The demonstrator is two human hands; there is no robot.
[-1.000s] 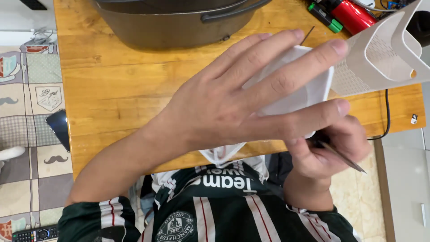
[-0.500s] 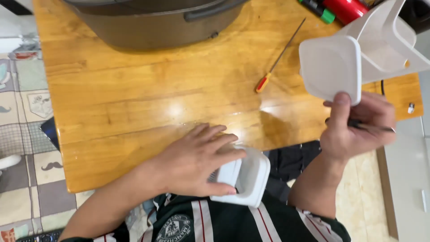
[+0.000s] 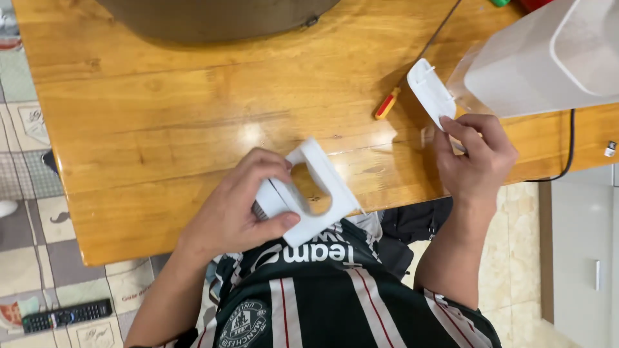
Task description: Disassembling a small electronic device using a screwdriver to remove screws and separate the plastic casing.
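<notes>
near edge: left hand (image 3: 242,209) holds the handle piece (image 3: 316,193) over the surface (image 3: 161,122)
right: right hand (image 3: 477,154) grips a flat panel (image 3: 431,92), screwdriver (image 3: 416,61) just left
floor: remote (image 3: 68,314)

No packages, labels, signs or screens visible.

Wooden table (image 3: 161,129): varnished, glossy, glare seen near centre. White handle part (image 3: 316,193): smooth matt plastic. White flat piece (image 3: 431,93) and large housing (image 3: 548,58): smooth plastic, slightly sheeny. Screwdriver (image 3: 412,64): metal shaft, glossy plastic grip.
</notes>
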